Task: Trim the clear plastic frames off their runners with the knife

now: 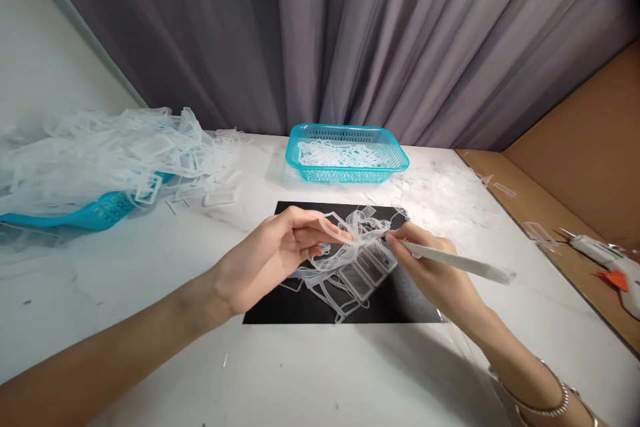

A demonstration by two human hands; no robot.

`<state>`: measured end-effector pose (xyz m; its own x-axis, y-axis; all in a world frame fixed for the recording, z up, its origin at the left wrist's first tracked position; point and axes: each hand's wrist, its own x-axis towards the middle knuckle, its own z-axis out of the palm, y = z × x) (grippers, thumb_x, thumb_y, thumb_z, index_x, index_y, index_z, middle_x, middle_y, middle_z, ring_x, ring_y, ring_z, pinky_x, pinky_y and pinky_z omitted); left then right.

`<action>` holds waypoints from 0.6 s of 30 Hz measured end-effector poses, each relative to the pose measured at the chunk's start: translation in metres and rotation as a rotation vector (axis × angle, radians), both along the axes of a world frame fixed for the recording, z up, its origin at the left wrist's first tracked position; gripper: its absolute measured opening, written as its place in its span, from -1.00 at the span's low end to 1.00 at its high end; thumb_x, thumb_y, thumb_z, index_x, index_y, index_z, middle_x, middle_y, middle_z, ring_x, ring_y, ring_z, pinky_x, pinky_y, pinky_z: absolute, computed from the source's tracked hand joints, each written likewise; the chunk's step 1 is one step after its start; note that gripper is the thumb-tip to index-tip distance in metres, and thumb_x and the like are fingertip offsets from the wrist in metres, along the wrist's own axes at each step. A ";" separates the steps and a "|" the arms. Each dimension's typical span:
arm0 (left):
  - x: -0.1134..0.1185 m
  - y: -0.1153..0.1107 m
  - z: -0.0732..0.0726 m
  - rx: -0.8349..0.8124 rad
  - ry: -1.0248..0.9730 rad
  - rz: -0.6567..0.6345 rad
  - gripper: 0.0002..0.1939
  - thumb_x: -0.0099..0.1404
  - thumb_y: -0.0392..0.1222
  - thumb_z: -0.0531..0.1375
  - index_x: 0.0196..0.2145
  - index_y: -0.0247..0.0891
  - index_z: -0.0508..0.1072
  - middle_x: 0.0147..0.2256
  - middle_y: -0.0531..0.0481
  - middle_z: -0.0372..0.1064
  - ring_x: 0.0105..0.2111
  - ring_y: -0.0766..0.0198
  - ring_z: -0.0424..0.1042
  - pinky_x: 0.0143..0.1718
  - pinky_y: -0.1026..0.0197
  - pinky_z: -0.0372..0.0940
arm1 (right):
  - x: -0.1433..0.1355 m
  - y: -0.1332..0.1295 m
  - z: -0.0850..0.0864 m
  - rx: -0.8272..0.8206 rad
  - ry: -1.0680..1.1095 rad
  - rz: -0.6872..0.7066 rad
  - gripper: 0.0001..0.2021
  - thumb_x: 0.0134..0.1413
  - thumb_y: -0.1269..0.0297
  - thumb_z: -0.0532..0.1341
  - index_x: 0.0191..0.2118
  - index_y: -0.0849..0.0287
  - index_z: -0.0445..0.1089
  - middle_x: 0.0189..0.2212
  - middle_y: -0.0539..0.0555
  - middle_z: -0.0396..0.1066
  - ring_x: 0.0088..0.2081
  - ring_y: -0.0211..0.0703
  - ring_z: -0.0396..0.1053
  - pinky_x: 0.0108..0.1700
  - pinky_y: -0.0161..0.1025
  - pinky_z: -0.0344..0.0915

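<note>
My left hand [280, 250] pinches a translucent white plastic frame [335, 230] between its fingers, above the black mat [265, 300]. To the right, my right hand [430, 253] grips a thin white-handled tool [460, 261], whose handle points to the right; its tip reaches the plastic near my left fingertips and is too small to make out. Beneath and between both hands, a tangle of clear plastic frames [365, 273] lies on the mat.
Behind the mat stands a blue basket [347, 173] with white plastic pieces. A large heap of clear frames [115, 153] and a blue basket part [100, 210] are at left. Thin scraps [440, 193] lie at right, with a white glue gun [605, 257] on the brown board.
</note>
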<state>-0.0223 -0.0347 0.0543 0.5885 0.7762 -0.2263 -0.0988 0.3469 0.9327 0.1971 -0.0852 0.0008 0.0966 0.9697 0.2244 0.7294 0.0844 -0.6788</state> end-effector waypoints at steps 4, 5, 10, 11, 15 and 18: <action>0.001 0.003 -0.003 -0.351 -0.178 -0.024 -0.66 0.24 -0.16 0.08 -0.66 -0.27 0.33 -0.56 0.04 0.34 -0.18 0.27 0.37 -0.29 0.31 0.26 | -0.005 -0.002 -0.001 0.026 0.024 -0.005 -0.77 0.18 0.20 0.06 -0.48 0.13 0.25 -0.52 -0.01 0.34 -0.54 -0.24 0.16 -0.49 -0.28 0.06; 0.001 0.003 -0.003 -0.369 -0.192 -0.021 -0.65 0.24 -0.18 0.09 -0.68 -0.27 0.28 -0.62 0.07 0.27 -0.21 0.29 0.37 -0.28 0.32 0.26 | -0.003 -0.001 -0.002 0.030 0.030 -0.016 -0.77 0.18 0.20 0.05 -0.47 0.12 0.24 -0.51 -0.01 0.35 -0.53 -0.23 0.18 -0.48 -0.28 0.07; -0.002 0.004 0.004 -0.238 -0.089 -0.011 -0.62 0.28 -0.21 0.09 -0.68 -0.26 0.22 -0.79 0.18 -0.04 -0.59 0.45 0.22 -0.39 0.40 0.21 | 0.013 0.007 -0.007 0.135 -0.107 -0.110 -0.76 0.17 0.21 0.04 -0.50 0.13 0.18 -0.49 0.06 0.36 -0.46 -0.14 0.25 -0.41 -0.22 0.12; -0.003 0.004 0.005 -0.192 -0.049 -0.017 -0.64 0.29 -0.18 0.09 -0.65 -0.26 0.25 -0.80 0.20 -0.08 -0.65 0.46 0.14 -0.45 0.40 0.18 | 0.018 0.010 -0.008 0.179 -0.164 -0.135 -0.76 0.17 0.22 0.03 -0.51 0.13 0.16 -0.48 0.07 0.37 -0.45 -0.13 0.26 -0.39 -0.20 0.12; -0.007 0.003 0.007 -0.025 0.059 -0.040 -0.72 0.31 -0.08 0.06 -0.53 -0.21 0.32 -0.82 0.24 -0.12 -0.74 0.45 -0.05 -0.45 0.30 0.17 | 0.036 0.015 -0.007 0.189 -0.244 -0.219 -0.76 0.16 0.24 0.03 -0.53 0.12 0.14 -0.54 0.07 0.35 -0.53 -0.16 0.21 -0.44 -0.21 0.11; -0.007 0.002 0.007 -0.014 0.098 -0.034 -0.73 0.30 -0.04 0.04 -0.50 -0.18 0.32 -0.80 0.24 -0.14 -0.75 0.43 -0.09 -0.43 0.23 0.19 | 0.046 0.016 -0.007 0.117 -0.264 -0.253 -0.77 0.12 0.23 0.04 -0.54 0.12 0.20 -0.55 0.08 0.35 -0.51 -0.11 0.25 -0.49 -0.22 0.10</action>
<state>-0.0290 -0.0324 0.0611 0.5889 0.7526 -0.2946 0.0047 0.3613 0.9324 0.2426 -0.0690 -0.0059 0.2536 0.8892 0.3809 0.8857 -0.0551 -0.4610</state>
